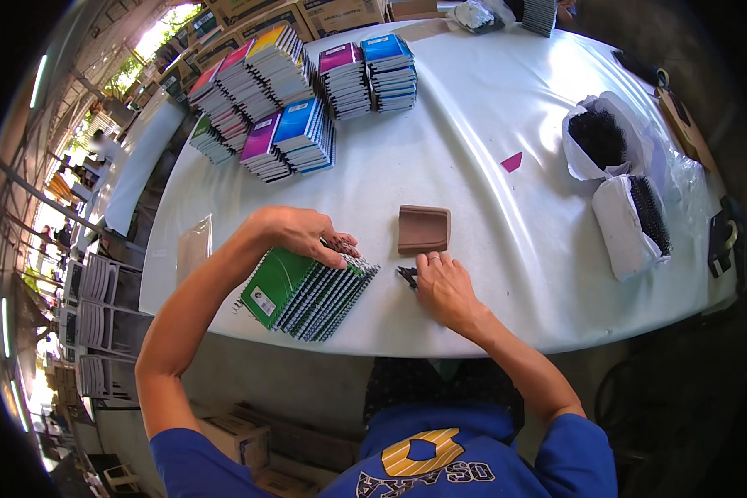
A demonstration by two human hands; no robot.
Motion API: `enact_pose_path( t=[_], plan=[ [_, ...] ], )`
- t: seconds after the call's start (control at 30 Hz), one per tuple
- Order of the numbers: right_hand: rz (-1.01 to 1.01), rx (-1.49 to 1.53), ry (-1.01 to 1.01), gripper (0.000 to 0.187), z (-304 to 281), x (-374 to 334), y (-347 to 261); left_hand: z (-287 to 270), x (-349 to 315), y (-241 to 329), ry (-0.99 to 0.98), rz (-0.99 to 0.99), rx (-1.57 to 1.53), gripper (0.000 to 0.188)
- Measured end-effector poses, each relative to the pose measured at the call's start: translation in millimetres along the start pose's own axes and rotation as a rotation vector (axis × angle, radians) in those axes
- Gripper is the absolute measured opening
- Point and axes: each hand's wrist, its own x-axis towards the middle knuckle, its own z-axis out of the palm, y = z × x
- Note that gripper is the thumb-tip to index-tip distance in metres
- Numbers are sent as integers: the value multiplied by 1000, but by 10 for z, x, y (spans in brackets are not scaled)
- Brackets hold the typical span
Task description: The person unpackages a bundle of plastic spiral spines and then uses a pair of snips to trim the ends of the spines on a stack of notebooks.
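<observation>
A stack of green-covered spiral notebooks (266,286) lies fanned at the near left of the table, coil edges facing right. My left hand (303,232) rests over its far end, with the fingers curled down on the coil edge. To the right, my right hand (446,286) is closed near the tabletop around what looks like black pliers (407,275). Its jaws point toward the notebooks, a little apart from them; the palm hides the rest. Just beyond this hand sits a brown block with a hollowed, curved top (424,231).
Stacks of purple, blue, yellow and red spiral notebooks (286,137) stand at the far left. White-wrapped bundles of black coils (631,224) lie at right, with a pink scrap (512,162) nearer the middle. A clear plastic sleeve (194,246) lies left of the green stack.
</observation>
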Motion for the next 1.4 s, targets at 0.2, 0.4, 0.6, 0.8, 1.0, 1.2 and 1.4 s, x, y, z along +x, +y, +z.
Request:
enact_pose_path(
  t=[0.2,0.4,0.6,0.8,1.0,1.2,1.4],
  plan=[
    [-62,-51,-66,58,-231,-266,-228,126,-30,9,125,-135,231,69],
    [-195,-58,76,61,-25,-338,259,61,-44,69,-24,-180,171,77],
    [-111,45,113,47,75,-245,290,33,-129,150,112,-72,41,73],
    [260,2009,-150,43,-136,-85,-447,-6,-101,367,154,3,-120,60],
    [355,2256,-722,62,-85,62,-769,34,-7,402,218,28,-280,66],
    [347,2168,-765,80,-224,173,-925,82,45,263,269,119,-387,69],
    [350,2236,-790,79,-121,257,-917,103,35,265,299,160,-431,69]
  ],
)
